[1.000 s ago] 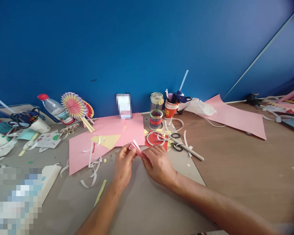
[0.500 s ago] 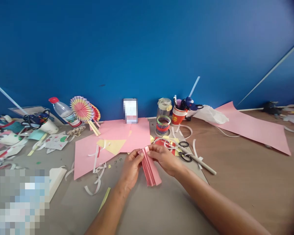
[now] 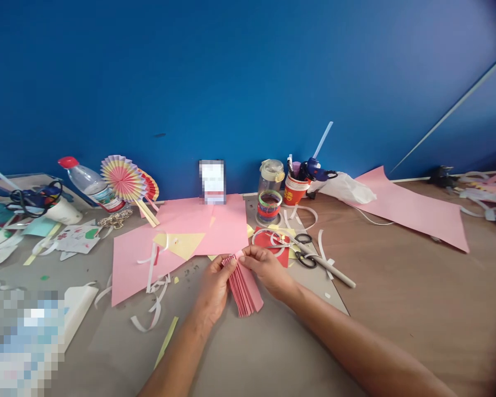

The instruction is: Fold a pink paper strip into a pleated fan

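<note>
A pink accordion-folded paper (image 3: 244,291) stands between my hands above the grey mat (image 3: 240,353). Its pleats hang down and fan out toward me. My left hand (image 3: 213,291) pinches its top left edge with thumb and fingers. My right hand (image 3: 267,270) pinches the top from the right side, fingers closed on the pleats. Flat pink sheets (image 3: 182,237) with a yellow piece (image 3: 181,242) on them lie just beyond my hands.
Scissors (image 3: 302,249) and a white stick (image 3: 334,271) lie right of my hands among white paper strips. A jar (image 3: 269,190), a red cup of tools (image 3: 293,190), a bottle (image 3: 90,183) and paper fans (image 3: 126,179) stand by the blue wall. Another pink sheet (image 3: 413,209) lies right.
One second ago the folded paper was squeezed into a small bundle between my fingers. It has since dropped open into a hanging fan of pleats, still pinched at the top.
</note>
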### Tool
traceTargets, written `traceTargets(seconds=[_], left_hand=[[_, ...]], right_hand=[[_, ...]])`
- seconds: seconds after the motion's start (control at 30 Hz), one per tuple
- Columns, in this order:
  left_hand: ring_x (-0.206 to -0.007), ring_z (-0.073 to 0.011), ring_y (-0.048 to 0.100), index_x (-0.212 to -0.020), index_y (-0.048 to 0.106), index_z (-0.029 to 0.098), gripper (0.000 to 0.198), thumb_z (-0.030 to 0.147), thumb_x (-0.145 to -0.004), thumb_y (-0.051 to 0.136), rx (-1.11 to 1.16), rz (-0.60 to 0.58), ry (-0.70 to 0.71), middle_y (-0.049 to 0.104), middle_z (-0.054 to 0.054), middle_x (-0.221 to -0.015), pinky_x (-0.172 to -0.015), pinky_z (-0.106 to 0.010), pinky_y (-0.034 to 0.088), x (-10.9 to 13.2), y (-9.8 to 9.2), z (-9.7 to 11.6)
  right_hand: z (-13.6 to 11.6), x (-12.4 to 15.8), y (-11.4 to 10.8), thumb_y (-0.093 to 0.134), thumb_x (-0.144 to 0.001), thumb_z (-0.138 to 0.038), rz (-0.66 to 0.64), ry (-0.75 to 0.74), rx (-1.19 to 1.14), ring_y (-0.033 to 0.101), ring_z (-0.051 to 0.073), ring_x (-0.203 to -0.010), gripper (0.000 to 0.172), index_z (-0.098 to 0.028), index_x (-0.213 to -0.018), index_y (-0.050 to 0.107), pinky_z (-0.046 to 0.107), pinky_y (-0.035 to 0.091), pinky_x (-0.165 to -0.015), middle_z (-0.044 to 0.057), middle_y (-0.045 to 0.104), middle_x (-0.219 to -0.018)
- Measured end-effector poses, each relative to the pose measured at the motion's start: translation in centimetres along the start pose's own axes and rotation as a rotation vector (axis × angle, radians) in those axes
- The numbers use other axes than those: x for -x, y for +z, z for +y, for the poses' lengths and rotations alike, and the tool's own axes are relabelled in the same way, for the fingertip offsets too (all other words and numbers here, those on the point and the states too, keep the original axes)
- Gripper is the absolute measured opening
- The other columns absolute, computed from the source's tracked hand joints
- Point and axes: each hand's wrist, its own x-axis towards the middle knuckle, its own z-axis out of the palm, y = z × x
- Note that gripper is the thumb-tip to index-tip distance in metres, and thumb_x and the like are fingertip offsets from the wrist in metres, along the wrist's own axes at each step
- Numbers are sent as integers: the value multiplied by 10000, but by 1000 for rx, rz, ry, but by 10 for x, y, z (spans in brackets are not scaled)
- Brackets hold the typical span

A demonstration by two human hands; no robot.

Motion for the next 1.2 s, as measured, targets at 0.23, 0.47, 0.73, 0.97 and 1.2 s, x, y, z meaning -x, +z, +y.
traceTargets(seconds=[0.23,0.47,0.73,0.97,1.2], left_hand=[[-661,-123,572,-765,665,152,268,335,-622,798,-34,-37,6,642,2,-690,-661,-248,439,-3,-4,-4],[-656,-110,558,-803,676,153,270,336,-638,787,-36,-23,22,643,7,-685,-656,-236,431,-4,-4,-6],[-721,-159,611,-797,675,158,266,339,-636,785,-7,-34,6,669,-18,-732,-678,-271,466,-4,-2,-7],[-776,-192,637,-745,668,151,276,343,-601,805,23,-32,-22,684,-27,-730,-727,-296,481,-3,-1,-4],[-792,-194,640,-780,666,160,303,344,-590,813,45,-27,-36,692,-20,-745,-732,-299,486,-2,0,-4]], right_hand=[[-4,0,-3,735,-633,-444,-100,34,-12,461,103,-596,310,-175,-686,592,257,359,-626,-39,557,-620],[1,-1,-3,758,-630,-419,-114,57,-135,454,91,-577,304,-168,-710,608,246,353,-621,-43,553,-609],[4,-2,-7,743,-656,-400,-153,110,-195,481,107,-589,273,-174,-717,601,261,376,-646,-31,568,-623],[3,-3,-7,734,-657,-363,-126,141,-256,468,98,-564,254,-171,-700,574,243,360,-602,-30,573,-629],[-1,-2,-5,740,-603,-345,-49,177,-289,488,116,-593,266,-179,-694,555,257,384,-622,-28,575,-634]])
